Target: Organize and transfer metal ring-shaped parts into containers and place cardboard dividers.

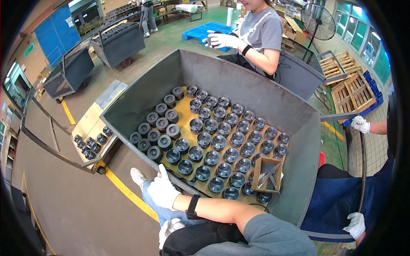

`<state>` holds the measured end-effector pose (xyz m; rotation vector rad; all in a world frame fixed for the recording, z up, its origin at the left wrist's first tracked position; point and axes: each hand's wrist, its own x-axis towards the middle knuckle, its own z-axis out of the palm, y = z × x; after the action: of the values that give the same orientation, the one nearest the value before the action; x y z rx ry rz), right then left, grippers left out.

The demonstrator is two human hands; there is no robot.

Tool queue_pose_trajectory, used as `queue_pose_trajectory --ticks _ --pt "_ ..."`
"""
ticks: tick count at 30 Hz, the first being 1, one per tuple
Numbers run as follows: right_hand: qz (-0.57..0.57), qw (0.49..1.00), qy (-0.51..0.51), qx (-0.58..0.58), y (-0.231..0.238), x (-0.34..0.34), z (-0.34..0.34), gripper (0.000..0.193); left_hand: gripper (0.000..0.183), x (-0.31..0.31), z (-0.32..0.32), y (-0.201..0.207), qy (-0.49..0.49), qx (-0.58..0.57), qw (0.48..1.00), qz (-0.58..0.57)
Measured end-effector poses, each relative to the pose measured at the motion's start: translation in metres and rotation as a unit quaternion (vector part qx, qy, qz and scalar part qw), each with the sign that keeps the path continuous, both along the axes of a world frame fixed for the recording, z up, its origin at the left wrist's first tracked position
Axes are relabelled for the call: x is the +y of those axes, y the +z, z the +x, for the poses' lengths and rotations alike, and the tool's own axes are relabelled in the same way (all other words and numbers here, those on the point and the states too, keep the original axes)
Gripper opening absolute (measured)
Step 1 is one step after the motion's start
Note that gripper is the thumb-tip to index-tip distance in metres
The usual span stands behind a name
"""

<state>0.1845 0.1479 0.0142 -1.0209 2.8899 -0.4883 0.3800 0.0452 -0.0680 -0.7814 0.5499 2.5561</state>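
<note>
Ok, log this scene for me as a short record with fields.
Right hand: white cloth glove, at the near-left rim of a large grey metal bin; contact unclear
Left hand: white cloth glove, low beside black mesh fabric; grip unclear
Bin contents: dark cylindrical metal parts in rows on a brown sheet; open wooden box at near right
Opposite: grey-shirted co-worker, gloved hands raised

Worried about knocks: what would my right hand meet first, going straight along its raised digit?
Your right hand would likely meet the gray metal bin's near rim first; depth leaves any gap unclear.
</note>
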Motion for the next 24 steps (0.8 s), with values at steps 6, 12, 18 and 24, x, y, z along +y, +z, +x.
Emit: queue_pose_trajectory --ticks 6,12,18,24 --pt "0.054 0.998 0.033 -0.013 0.014 -0.004 0.001 0.046 0.046 0.0 0.001 0.009 0.023 -0.037 0.998 0.049" --pt "0.047 0.999 0.009 0.026 -0.012 -0.009 -0.001 0.039 0.045 0.0 -0.005 0.016 0.001 -0.042 0.998 0.046" --pt "0.05 0.997 0.051 0.024 -0.008 -0.006 -0.003 0.026 0.046 -0.007 0.003 -0.001 -0.015 -0.002 0.996 0.093" --pt "0.028 0.998 0.052 0.006 -0.007 -0.004 -0.005 0.026 0.047 -0.007 0.003 -0.003 -0.01 -0.006 0.993 0.119"
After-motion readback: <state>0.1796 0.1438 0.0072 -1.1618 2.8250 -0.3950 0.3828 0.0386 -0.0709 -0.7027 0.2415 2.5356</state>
